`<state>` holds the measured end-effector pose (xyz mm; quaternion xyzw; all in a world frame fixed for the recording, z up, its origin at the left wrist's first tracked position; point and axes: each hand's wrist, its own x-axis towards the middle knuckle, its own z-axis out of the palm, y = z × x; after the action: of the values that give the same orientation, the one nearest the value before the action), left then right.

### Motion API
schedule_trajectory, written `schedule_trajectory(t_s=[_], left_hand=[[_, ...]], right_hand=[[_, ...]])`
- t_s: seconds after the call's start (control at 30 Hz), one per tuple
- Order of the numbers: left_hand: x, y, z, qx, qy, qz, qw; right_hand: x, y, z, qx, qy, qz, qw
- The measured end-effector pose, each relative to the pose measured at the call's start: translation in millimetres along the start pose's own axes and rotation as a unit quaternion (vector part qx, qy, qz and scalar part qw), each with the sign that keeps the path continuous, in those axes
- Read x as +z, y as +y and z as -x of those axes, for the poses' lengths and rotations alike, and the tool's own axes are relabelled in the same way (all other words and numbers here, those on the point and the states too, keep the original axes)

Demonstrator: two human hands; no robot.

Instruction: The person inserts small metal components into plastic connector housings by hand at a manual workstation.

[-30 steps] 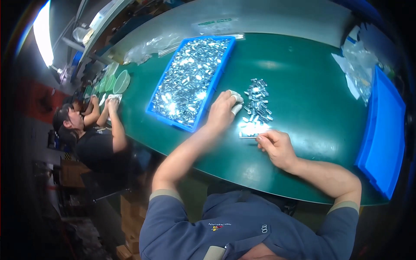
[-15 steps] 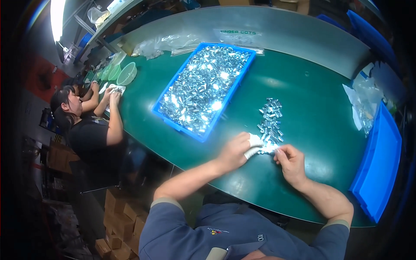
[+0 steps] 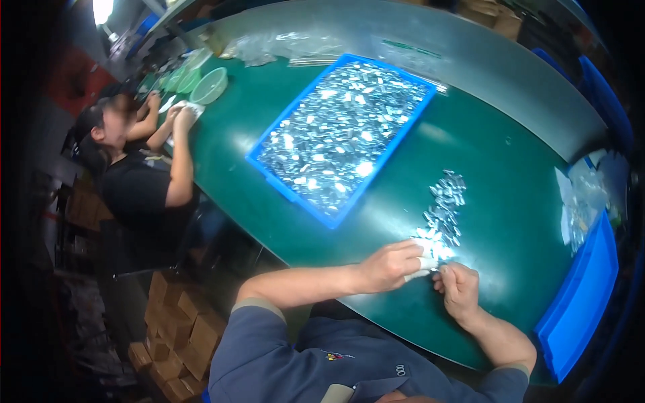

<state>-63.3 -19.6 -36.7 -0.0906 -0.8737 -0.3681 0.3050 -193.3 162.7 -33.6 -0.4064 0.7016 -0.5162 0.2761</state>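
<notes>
A loose strip of small shiny metal cylinders (image 3: 446, 205) lies on the green tabletop in front of me. At its near end is my left hand (image 3: 395, 266), with white covers on some fingers. Those fingers are bent together close to the parts, and what they hold is too blurred to make out. Just to the right, my right hand (image 3: 461, 290) is bare, thumb pressed against curled fingers. Its fingertips nearly meet those of the left hand, and glare hides anything between them. Beyond the strip stands a blue tray (image 3: 265, 173) heaped with similar metal parts.
At the right edge lies an empty-looking blue tray (image 3: 579, 302), with clear plastic bags (image 3: 586, 195) behind it. Green bowls (image 3: 209, 86) stand far left, near a co-worker (image 3: 138, 158) in black. A grey panel (image 3: 484, 74) borders the table's back. Cardboard boxes (image 3: 178, 329) are stacked at lower left.
The view has shifted, so the table's contents appear lower and farther right. Both hands stay close together at the strip's near end, the right hand's fingers curled more tightly.
</notes>
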Motion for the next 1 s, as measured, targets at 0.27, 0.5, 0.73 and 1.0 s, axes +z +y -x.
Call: schedule_trajectory(t_s=[0.27, 0.5, 0.73, 1.0], left_hand=[[8, 3, -1, -0.001, 0.029, 0.024, 0.999], [8, 4, -1, 0.005, 0.035, 0.027, 0.999], [2, 6, -2, -0.015, 0.026, 0.027, 0.999], [3, 5, -2, -0.027, 0.035, 0.044, 0.998]], right_hand=[[-7, 13, 6, -0.008, 0.009, -0.069, 0.998], [-7, 11, 6, -0.041, -0.018, -0.062, 0.997], [-6, 10, 1, -0.077, -0.024, -0.044, 0.996], [-8, 4, 1, -0.058, 0.017, -0.025, 0.998]])
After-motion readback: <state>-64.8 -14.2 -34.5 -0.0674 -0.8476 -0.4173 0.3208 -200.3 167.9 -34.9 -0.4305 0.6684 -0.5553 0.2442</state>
